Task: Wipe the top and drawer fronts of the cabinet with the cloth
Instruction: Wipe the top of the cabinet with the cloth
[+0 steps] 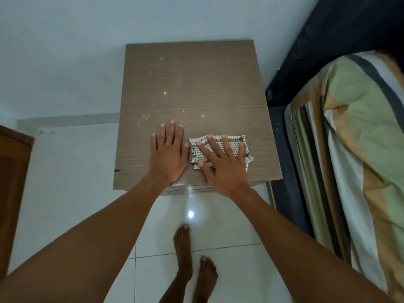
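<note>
Brown wood-grain laminate: the cabinet (192,88) is seen from above, its top flat and square. Pale specks and smears are scattered over the middle and far half of the top. Only a thin strip of the front face shows under the near edge.

Behind the cabinet: a plain pale blue-grey wall (87,51). Under and in front of the cabinet: a glossy white tiled floor (72,171) with a bright light reflection close to the cabinet's front. Two bare feet (185,248) stand on the tiles in front of it. Right of the cabinet: a bed (349,149) with striped green, tan and white bedding on a dark frame. Left of the cabinet, well apart: the edge of a brown wooden piece of furniture (13,171).

The cloth (194,153), cream with a dark check, lies crumpled on the cabinet top near its front edge, right of centre.

The right hand (223,167) lies flat on the cloth, fingers straight and spread, pressing it down. The left hand (168,156) rests palm-down on the bare top just left of the cloth, fingers straight, holding nothing; its thumb lies at the cloth's left edge.
</note>
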